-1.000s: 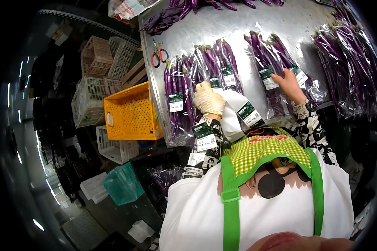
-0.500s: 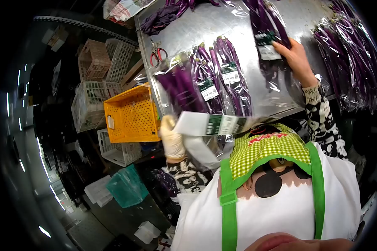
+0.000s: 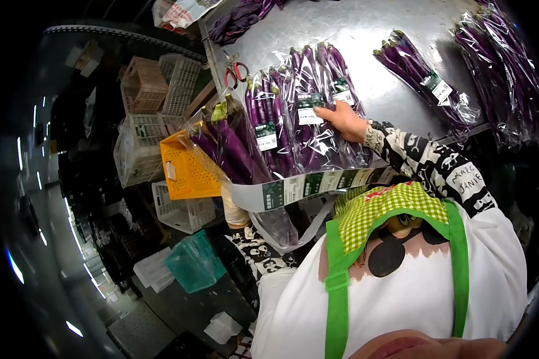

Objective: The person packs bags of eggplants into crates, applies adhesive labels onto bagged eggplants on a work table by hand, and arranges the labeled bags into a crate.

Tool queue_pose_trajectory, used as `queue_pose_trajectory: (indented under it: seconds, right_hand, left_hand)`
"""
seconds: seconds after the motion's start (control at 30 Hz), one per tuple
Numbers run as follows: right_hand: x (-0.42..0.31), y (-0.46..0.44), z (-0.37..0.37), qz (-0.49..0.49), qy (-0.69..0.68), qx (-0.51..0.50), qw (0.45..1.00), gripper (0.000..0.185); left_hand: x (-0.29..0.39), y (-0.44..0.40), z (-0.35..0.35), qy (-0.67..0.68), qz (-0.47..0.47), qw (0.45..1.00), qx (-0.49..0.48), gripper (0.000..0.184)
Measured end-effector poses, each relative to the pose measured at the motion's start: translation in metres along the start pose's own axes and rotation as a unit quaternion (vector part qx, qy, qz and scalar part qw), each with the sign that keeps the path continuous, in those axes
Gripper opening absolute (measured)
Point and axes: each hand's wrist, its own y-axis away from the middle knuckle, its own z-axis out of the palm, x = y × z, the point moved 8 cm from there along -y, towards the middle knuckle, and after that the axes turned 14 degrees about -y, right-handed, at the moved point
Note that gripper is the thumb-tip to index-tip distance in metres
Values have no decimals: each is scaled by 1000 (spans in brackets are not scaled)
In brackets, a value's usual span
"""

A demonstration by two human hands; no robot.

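Observation:
My left hand (image 3: 234, 209), in a pale glove, is mostly hidden behind a strip of labels (image 3: 308, 185) and a bagged bundle of eggplants (image 3: 230, 143), which leans over the table's left edge. The bundle rises from beside that hand; its fingers do not show. My bare right hand (image 3: 345, 121) is closed on a labelled bag of eggplants (image 3: 307, 90) in the row on the metal table (image 3: 353, 24). Left of it lies another labelled bag (image 3: 268, 119). A separate labelled bag (image 3: 428, 84) lies farther right.
Red-handled scissors (image 3: 236, 73) lie at the table's left edge. Many bagged eggplants (image 3: 503, 72) are heaped at the right. A dark purple glove or cloth (image 3: 236, 24) is at the back left. Beyond the left edge are a yellow crate (image 3: 188, 170) and a teal crate (image 3: 193, 260).
My right hand has carried its bag left and down into the row. The bundle by my left hand has swung left, near the yellow crate, and the label strip now stretches below the row.

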Motion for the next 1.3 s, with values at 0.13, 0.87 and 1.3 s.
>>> queue_pose_trajectory:
  seconds: [0.13,0.87,1.3]
  right_hand:
    - [4,19,5,18,16,29,999,20]
    - [-67,63,-21,-62,512,-23,857,59]
    - [-157,106,-201,-48,754,364,544,99]
  left_hand:
    - [21,-34,57,94,-78,991,51,24]
    - [-50,-88,54,-343,104,912,201,25]
    - [52,-11,167,-26,82,996,-2,23]
